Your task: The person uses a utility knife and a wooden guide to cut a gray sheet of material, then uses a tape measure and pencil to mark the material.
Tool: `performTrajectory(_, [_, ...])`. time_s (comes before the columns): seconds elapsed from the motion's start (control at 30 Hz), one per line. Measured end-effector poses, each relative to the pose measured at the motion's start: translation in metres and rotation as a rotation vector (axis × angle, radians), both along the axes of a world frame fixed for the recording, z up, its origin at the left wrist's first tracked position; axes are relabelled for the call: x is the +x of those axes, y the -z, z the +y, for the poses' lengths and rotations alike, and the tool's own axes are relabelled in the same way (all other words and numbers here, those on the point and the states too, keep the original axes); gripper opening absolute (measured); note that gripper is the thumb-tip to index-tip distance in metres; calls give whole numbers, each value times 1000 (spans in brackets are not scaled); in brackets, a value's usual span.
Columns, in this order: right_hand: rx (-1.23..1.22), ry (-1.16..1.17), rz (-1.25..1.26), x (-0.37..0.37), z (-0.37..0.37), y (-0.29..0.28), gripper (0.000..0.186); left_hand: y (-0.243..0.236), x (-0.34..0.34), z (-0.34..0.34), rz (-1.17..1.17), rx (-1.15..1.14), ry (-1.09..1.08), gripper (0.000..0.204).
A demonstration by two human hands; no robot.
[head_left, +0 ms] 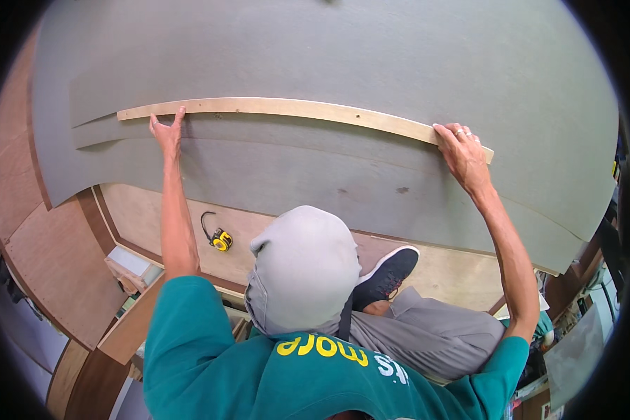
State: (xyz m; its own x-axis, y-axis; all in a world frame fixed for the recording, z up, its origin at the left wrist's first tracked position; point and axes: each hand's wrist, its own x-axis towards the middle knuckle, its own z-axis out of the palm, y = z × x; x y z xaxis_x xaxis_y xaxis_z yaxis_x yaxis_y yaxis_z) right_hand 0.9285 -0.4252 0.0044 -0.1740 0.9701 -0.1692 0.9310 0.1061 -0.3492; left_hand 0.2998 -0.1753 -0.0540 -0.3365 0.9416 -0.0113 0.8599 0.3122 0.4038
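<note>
A long, narrow wooden strip [294, 108] lies across grey sheets [371, 56], its pale face marked with a few dark spots. Close to the strip's left end, my left hand [168, 133] holds its near edge, with thumb and fingers on either side of the grip. My right hand [463, 155] is closed over the strip near its right end, a ring showing on one finger. Beneath the strip, one grey sheet [273, 164] overlaps another, and its curved edges run roughly along the strip. The undersides of both hands' grips are hidden.
A yellow and black tape measure [221, 239] with a dark strap lies on the pale wooden panel [140, 206] nearer me. My shoe [388, 276] rests on that panel too. Reddish-brown plywood [56, 259] stands at the left, with a small box [134, 266] beside it.
</note>
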Motion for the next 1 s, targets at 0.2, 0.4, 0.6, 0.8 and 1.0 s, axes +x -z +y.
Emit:
performTrajectory(0.2, [-167,244,-5,18,0,-21,20,2,-26,21,79,-111,132,104])
performTrajectory(0.4, [-361,420,167,35,-10,-11,23,-15,8,27,-13,-379,82,130])
performTrajectory(0.6, [-407,393,158,40,-4,2,23,-9,5,33,-32,-444,112,146])
performTrajectory(0.8, [-362,419,183,40,-7,8,23,0,5,31,-67,-382,82,144])
performTrajectory(1.0, [-322,414,268,53,-13,24,21,-7,20,28,-29,-384,59,134])
